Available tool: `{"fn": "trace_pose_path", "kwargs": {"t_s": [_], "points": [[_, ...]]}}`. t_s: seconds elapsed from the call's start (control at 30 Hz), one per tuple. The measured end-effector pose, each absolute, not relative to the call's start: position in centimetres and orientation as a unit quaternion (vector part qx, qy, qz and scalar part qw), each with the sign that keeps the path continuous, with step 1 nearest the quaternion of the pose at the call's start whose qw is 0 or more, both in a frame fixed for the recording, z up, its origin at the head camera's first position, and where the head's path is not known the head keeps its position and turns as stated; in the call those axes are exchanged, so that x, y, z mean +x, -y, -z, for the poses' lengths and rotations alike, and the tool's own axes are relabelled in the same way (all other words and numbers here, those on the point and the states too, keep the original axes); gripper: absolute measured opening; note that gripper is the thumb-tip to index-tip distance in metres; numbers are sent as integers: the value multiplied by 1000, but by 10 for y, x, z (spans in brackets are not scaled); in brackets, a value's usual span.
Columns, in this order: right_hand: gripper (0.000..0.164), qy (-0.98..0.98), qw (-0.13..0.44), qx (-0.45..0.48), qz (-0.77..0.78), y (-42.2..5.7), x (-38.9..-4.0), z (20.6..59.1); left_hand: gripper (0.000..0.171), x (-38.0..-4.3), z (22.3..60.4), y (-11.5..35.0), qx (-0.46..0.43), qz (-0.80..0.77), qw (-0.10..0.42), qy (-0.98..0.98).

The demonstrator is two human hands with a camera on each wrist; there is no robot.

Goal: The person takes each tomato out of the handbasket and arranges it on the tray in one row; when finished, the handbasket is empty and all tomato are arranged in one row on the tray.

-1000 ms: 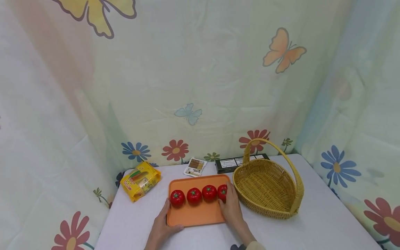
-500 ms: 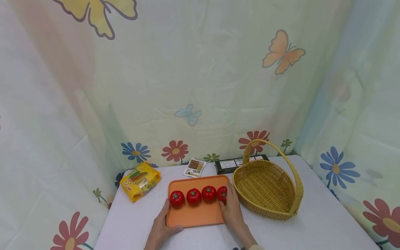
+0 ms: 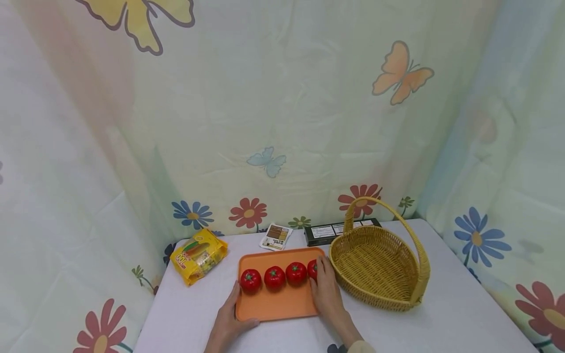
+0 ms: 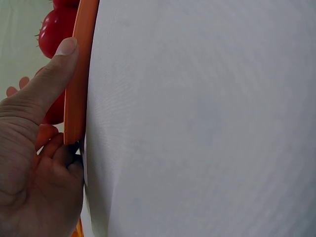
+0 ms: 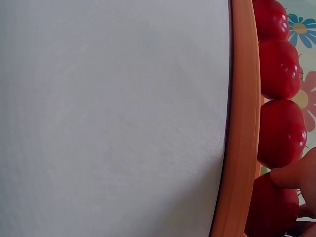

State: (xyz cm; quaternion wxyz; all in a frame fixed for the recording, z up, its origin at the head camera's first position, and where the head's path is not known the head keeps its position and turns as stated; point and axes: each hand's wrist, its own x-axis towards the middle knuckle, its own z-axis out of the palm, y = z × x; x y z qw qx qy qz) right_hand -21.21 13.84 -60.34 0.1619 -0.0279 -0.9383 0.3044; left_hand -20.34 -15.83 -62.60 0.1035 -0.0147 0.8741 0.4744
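Observation:
An orange tray (image 3: 278, 306) carries several red tomatoes (image 3: 274, 278) in a row, with green stem tops. My left hand (image 3: 229, 314) holds the tray's near left corner. In the left wrist view its thumb (image 4: 61, 61) lies against the orange rim, with the other fingers curled at the corner. At the tray's right end, my right hand (image 3: 327, 290) grips the rightmost tomato (image 3: 312, 269), partly covering it. The right wrist view shows the thumb (image 5: 286, 177) pressed on this tomato (image 5: 271, 207), close beside its neighbour; most of that hand is out of frame.
A wicker basket (image 3: 375, 264) with a tall handle stands just right of the tray. Behind the tray lie a small white-and-brown packet (image 3: 276, 236) and a black box (image 3: 322, 234). A yellow snack bag (image 3: 199, 255) sits at the left. A flowered curtain (image 3: 282, 122) encloses the table.
My right hand's fingers have shifted slightly over the rightmost tomato, covering it a little differently. The left hand and the tray stay in place.

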Motion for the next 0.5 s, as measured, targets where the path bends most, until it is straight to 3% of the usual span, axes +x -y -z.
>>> {"fn": "trace_pose_path", "kwargs": {"t_s": [0.5], "points": [[69, 936, 183, -13, -302, -132, -203, 582, 136, -199, 618, 158, -26, -465, 113, -877]]}}
